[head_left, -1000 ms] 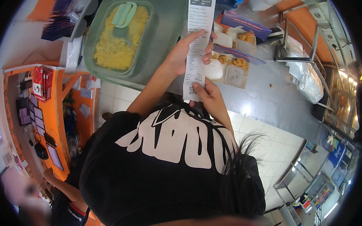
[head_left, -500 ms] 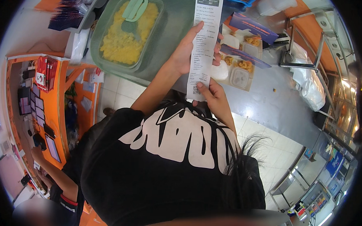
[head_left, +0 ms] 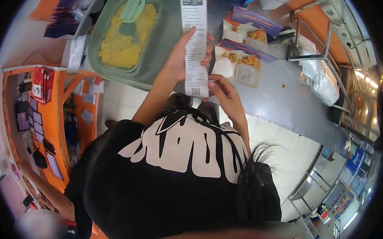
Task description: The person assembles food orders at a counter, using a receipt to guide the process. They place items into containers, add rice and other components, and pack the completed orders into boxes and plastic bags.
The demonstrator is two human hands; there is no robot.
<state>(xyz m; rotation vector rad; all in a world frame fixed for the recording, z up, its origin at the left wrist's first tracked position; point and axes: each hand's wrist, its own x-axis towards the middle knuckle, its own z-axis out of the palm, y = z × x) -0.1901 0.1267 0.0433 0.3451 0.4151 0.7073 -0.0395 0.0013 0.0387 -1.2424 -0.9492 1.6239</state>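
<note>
A long white paper receipt [head_left: 195, 42] is held up over the steel counter [head_left: 280, 103]. My left hand [head_left: 181, 56] grips its left edge about halfway up, thumb on the front. My right hand [head_left: 221, 89] pinches its bottom end. Behind the receipt lie open food boxes [head_left: 240, 62] with fried pieces, a white portion and a small lidded cup. To the left stands a green lidded tub [head_left: 124, 37] of yellow food with a pale green scoop on top.
An orange counter [head_left: 50, 121] with card terminals and papers lies at the left, where another person's arm [head_left: 49, 196] reaches in. A white plastic bag [head_left: 322, 79] lies by a metal rack [head_left: 324, 32] at the right. White floor tiles show below.
Both hands have kept hold of the receipt. The view has shifted, so the receipt and the tub now sit slightly lower and more to the right in the picture.
</note>
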